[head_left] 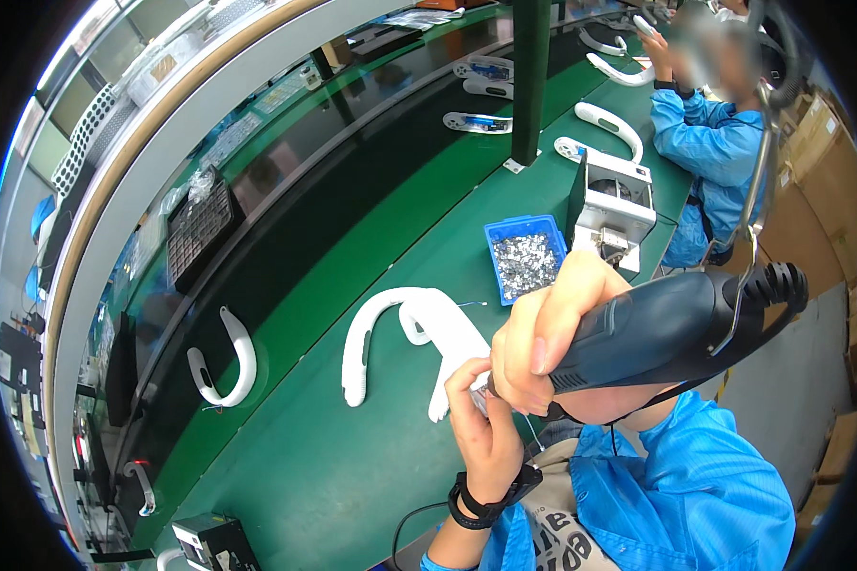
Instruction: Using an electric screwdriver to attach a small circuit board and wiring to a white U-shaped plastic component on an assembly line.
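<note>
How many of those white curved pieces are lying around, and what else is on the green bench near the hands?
White curved pieces: 9, e.g. the one under the hands and one on the dark belt
Blue bin of small metal parts: 1
Grey power screwdriver: 1
White box machine: 1
Total: 12

White U-shaped casing and dark electric screwdriver at the table's near edge.
The casing [405, 328] lies flat on the green table [333, 476]; the dark blue-grey screwdriver [652, 328] is held tilted, tip at the casing's near end.
</note>
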Available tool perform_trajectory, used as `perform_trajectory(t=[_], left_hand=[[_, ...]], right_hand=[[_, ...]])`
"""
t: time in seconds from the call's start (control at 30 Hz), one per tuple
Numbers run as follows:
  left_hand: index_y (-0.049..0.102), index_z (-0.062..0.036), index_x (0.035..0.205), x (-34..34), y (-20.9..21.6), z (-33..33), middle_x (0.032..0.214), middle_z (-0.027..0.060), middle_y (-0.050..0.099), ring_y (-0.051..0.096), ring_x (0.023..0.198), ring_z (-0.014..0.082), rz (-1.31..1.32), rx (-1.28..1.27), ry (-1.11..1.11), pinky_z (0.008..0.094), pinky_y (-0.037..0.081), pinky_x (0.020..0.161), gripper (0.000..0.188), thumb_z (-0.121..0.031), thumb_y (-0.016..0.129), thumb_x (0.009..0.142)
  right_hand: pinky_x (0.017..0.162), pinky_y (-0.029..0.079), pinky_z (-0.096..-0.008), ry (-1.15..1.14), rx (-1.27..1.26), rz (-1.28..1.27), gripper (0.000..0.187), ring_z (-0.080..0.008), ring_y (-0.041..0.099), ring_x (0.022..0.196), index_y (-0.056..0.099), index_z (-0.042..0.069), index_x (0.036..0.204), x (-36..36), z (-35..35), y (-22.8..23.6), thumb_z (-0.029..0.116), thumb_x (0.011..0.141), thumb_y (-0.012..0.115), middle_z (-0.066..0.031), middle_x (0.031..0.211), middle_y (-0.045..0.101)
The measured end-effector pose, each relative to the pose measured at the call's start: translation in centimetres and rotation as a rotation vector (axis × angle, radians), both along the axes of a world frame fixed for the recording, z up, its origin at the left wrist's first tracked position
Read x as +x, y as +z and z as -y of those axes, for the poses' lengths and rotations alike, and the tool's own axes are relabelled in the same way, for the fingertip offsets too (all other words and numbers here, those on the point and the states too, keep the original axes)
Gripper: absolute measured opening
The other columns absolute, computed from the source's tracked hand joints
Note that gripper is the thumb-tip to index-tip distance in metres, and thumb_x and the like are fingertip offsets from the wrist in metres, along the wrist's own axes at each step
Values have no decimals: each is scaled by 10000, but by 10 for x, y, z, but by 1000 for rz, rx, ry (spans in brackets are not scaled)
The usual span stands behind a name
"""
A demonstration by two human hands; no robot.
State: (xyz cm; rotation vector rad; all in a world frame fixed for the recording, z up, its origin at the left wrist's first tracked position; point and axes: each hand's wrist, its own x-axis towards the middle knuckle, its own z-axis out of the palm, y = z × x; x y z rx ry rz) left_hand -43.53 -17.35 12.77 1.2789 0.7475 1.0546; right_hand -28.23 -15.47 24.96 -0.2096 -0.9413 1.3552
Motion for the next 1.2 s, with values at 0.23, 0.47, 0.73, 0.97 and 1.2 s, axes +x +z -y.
perform_trajectory(t=[0.23,0.47,0.73,0.97,1.2], left_hand=[[514,10,1306,3,-4,1,1101,115,620,618,946,199,-51,167,15,328,487,849,277,-76,546,1044],[522,-4,1272,4,-1,1,940,89,650,643,852,185,-48,157,12,319,502,782,229,-94,533,1061],[395,14,1471,6,-2,2,894,101,680,655,777,153,-45,182,-13,302,524,700,430,-31,485,1053],[258,-6,1523,2,14,1,1207,125,589,627,1012,160,49,-48,-74,313,516,874,487,-185,465,1120],[456,-21,1207,0,28,2,908,57,623,606,776,108,-64,-32,-47,267,504,701,165,-146,489,1104]], right_hand=[[685,504,-418,-168,199,24,370,-269,611,730,560,-41,1083,-20,4,-13,329,1068,565,-193,851,612],[612,493,-349,-265,79,441,322,-224,601,676,581,-28,992,-16,8,17,285,1067,591,-145,753,599],[447,502,-323,-293,-60,255,1039,-207,565,507,547,-32,980,-25,13,-3,967,695,575,-154,680,586],[404,486,-300,-389,1,111,974,-193,532,445,427,57,975,-31,0,-13,978,685,556,-147,614,555],[386,457,-330,-398,140,-69,925,-224,518,424,455,57,1019,-12,11,-2,952,787,468,-142,616,553]])
